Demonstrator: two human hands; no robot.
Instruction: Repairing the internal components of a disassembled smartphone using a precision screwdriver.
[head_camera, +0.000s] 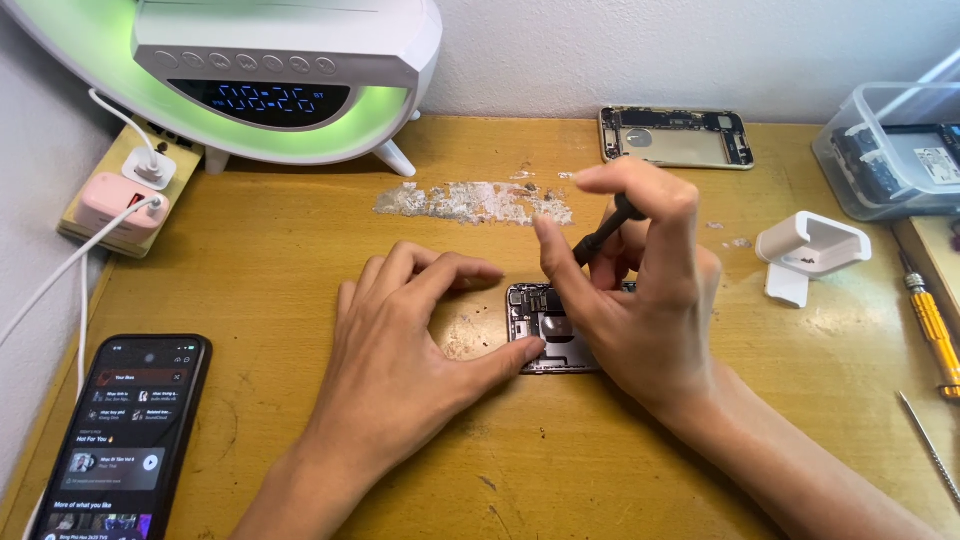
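Centrally on the tabletop (300, 250), left hand (415, 340) splays flat – thumb bracing the opened phone (545, 335) so it cannot slide – while right hand (640, 290) pinches a black screwdriver (605, 232) upright over it.

I've just one view, worn on the head, looking steeply down and forward, close over my left hand (400, 345) and right hand (640, 300), a wall beyond them.
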